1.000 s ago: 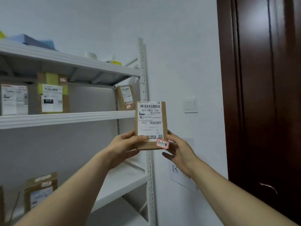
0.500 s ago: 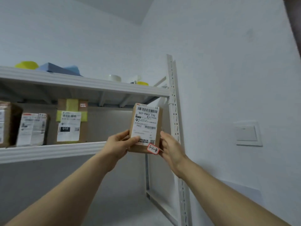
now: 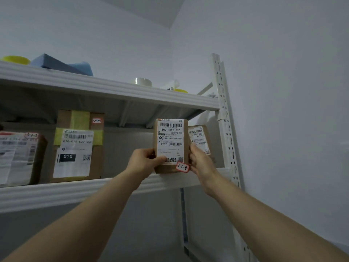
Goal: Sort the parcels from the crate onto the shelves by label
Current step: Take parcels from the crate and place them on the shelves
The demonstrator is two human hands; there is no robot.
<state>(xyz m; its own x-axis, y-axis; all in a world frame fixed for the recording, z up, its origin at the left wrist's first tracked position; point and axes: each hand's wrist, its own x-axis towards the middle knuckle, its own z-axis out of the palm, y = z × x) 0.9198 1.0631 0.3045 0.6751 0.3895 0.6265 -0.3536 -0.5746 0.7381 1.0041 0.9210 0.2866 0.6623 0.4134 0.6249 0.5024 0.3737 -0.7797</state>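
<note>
The small brown parcel (image 3: 171,144) is being held upright at the front lip of the middle shelf (image 3: 75,191), its printed label facing the camera and a red-edged tag (image 3: 182,167), seemingly reading 5-1-8, sticking to its lower right corner. The left hand (image 3: 143,161) is gripping the lower left edge, with its thumb lying across the label and its fingers curling behind. The right hand (image 3: 200,163) is clasping the right edge, fingers wrapping round the back. Whether the base is touching the shelf cannot be told. Being carried so easily at arm's length, the box is probably light and stiff, its cardboard giving a dry grip. Holding it low by the 2 side edges is leaving the base free to slide in. Against 1.0 s ago, when it was hanging in front of the white upright post (image 3: 226,129), the parcel is now sitting further left and up at the shelf opening, beside a similar parcel (image 3: 199,138) showing behind it, and the dark door is no longer appearing.
</note>
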